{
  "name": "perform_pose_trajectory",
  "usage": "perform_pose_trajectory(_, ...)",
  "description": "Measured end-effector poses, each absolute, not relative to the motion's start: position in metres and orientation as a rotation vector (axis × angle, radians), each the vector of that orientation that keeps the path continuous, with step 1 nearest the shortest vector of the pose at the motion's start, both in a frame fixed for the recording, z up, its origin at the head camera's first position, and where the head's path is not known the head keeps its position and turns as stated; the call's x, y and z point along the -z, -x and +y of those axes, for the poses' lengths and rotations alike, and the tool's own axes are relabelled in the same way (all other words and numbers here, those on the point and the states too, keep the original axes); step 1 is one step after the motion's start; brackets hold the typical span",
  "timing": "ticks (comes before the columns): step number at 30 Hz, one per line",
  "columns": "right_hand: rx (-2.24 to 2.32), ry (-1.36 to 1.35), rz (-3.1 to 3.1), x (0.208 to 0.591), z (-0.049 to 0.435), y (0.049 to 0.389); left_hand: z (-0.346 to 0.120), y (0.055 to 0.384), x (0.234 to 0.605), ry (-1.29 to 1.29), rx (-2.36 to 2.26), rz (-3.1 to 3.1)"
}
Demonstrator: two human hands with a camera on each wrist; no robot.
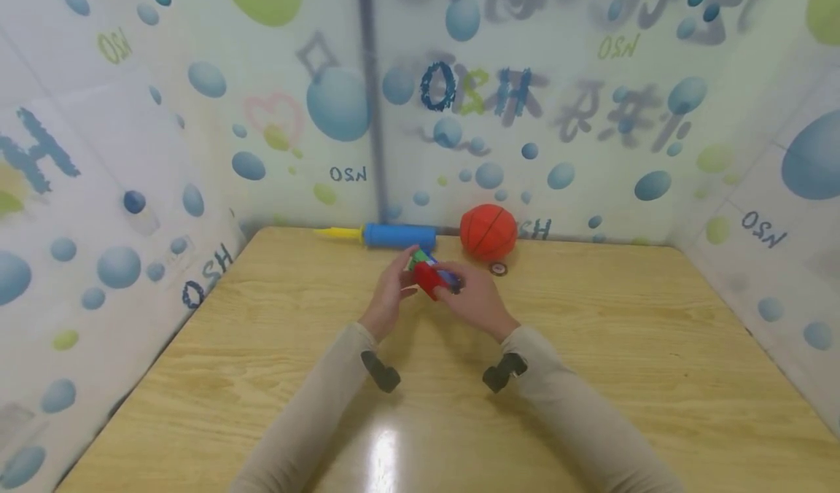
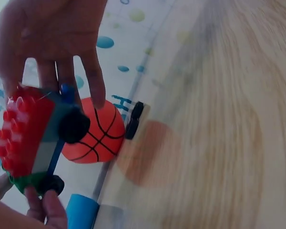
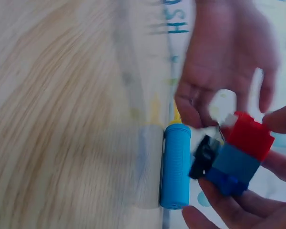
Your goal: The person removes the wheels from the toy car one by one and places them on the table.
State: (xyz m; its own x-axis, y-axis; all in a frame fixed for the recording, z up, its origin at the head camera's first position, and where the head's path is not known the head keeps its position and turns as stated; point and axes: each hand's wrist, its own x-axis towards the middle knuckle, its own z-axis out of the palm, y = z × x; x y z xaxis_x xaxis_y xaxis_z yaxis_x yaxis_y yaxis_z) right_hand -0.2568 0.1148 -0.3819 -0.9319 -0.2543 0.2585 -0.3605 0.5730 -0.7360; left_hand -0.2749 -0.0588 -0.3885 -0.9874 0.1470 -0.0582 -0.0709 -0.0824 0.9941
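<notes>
Brick car (image 2: 38, 138) gripped in left hand (image 1: 390, 291), right hand (image 1: 477, 300); interior unclear

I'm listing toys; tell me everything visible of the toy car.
The toy car looks like glossy plastic blocks: studded red above, green at one end, blue parts below, two black wheels visible from the left wrist. It is tilted above the table, wheels toward it; the left hand holds its green end, the right hand grips the other.

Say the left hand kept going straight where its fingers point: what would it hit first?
Past the held toy, the left hand would probably meet the blue cylinder; depth is unclear, so it might pass above.
</notes>
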Motion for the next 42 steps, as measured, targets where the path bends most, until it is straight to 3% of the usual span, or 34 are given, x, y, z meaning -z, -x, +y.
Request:
perform_pose_trajectory(7,-1.649,-0.458,-2.731,0.373,0.125,0.260,-0.066,0.278,0.394,-0.137,-2.091,2.381)
perform_pose_trajectory(16,-1.977,-0.453,-2.751,0.373,0.139,0.265,-0.072,0.274,0.403,-0.776,-1.764,2.774)
perform_pose_trajectory(23,-2.177,-0.541,-2.730,0.370,0.150,0.269,-0.074,0.270,0.399,-1.027,-1.742,2.736)
perform_pose_trajectory(42,-2.608,-0.686,-2.596,0.375,0.168,0.273,-0.069,0.265,0.390,-1.066,-1.533,2.744)
